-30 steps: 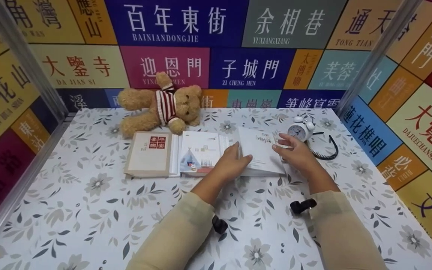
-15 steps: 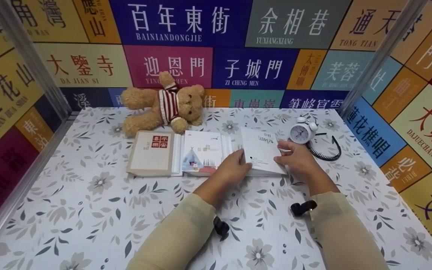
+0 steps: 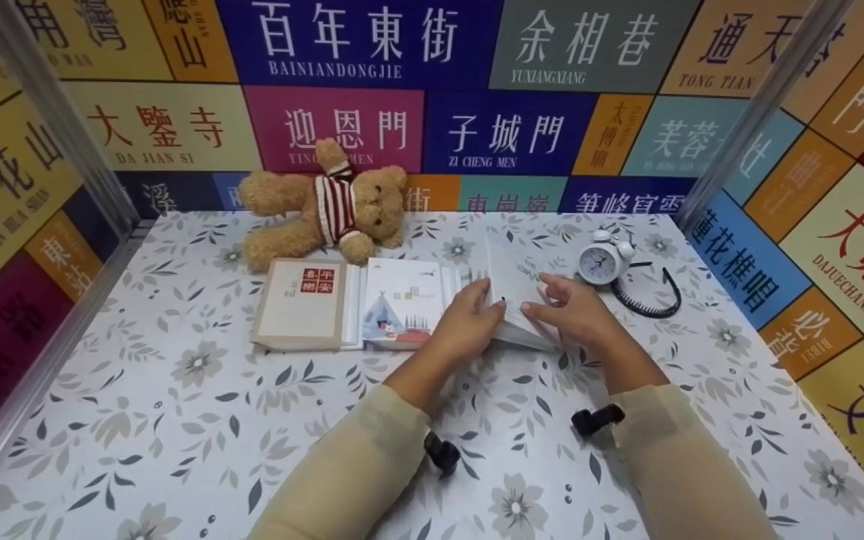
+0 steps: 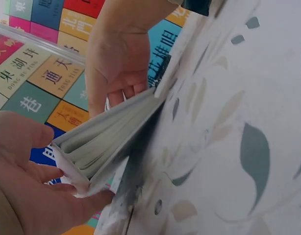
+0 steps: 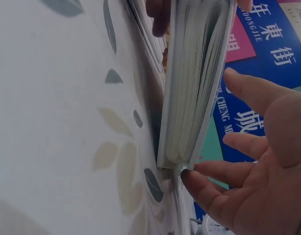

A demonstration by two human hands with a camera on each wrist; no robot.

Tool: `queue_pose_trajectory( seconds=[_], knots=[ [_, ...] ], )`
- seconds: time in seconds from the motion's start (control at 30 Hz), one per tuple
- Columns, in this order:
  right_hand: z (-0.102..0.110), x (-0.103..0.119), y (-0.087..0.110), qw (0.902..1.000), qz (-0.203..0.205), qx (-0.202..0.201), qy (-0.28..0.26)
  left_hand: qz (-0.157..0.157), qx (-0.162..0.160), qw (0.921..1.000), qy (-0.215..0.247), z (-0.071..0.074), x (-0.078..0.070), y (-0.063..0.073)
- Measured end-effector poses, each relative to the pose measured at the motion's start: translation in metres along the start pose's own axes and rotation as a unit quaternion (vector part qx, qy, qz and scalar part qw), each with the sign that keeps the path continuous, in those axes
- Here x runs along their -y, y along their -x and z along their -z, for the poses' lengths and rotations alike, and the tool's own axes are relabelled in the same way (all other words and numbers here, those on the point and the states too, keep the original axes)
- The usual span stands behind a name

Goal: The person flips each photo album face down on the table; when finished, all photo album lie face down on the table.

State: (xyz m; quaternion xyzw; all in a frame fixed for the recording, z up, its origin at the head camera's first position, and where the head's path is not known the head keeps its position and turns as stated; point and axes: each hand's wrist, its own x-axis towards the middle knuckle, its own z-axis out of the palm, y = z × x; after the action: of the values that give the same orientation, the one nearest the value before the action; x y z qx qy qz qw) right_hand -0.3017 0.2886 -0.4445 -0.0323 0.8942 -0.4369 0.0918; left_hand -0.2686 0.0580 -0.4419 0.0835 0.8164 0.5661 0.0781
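A thick white photo album [image 3: 508, 271] stands tilted over the floral cloth, its left side raised. My left hand [image 3: 468, 321] grips that side, with the thumb across the cover. In the left wrist view, the left hand [image 4: 37, 181] spans the album's spine [image 4: 74, 169] between thumb and fingers. My right hand [image 3: 576, 313] is at the album's right side, thumb and fingers spread. In the right wrist view, a fingertip of the right hand [image 5: 258, 147] meets the lower corner of the album [image 5: 194, 83], while its thumb is apart from the cover.
Left of the hands lie a white album with a tent picture [image 3: 402, 300] and a beige album with red print [image 3: 301, 307]. A teddy bear [image 3: 338, 206] lies behind them. A white alarm clock [image 3: 601, 259] and black headband [image 3: 649, 311] sit at right. Printed wall panels enclose the table.
The album has tipped up more steeply, its right side dropping and shifting left. My right hand has moved left with its fingers loosened from the right edge; my left hand keeps its grip.
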Motion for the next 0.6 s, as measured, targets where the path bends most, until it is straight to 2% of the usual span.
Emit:
queue_pose_trajectory(
  seconds=[0.1, 0.2, 0.33, 0.47, 0.6],
  knots=[
    [-0.003, 0.007, 0.002, 0.9998, 0.001, 0.009, 0.018, 0.001, -0.024, 0.9995, 0.022, 0.001, -0.004, 0.000],
    [-0.004, 0.013, 0.005, 0.9998, 0.002, 0.015, 0.013, -0.001, -0.037, 0.9971, 0.067, 0.001, -0.006, 0.000],
    [-0.005, 0.020, 0.009, 0.9979, 0.014, 0.024, -0.058, -0.001, -0.033, 0.9917, 0.124, 0.002, -0.008, -0.001],
    [-0.009, 0.029, 0.013, 0.9920, 0.017, 0.017, -0.124, -0.006, -0.029, 0.9902, 0.137, 0.004, -0.011, 0.000],
    [-0.013, 0.036, 0.016, 0.9858, 0.035, 0.004, -0.164, -0.020, -0.023, 0.9865, 0.161, 0.005, -0.015, 0.003]
  ],
)
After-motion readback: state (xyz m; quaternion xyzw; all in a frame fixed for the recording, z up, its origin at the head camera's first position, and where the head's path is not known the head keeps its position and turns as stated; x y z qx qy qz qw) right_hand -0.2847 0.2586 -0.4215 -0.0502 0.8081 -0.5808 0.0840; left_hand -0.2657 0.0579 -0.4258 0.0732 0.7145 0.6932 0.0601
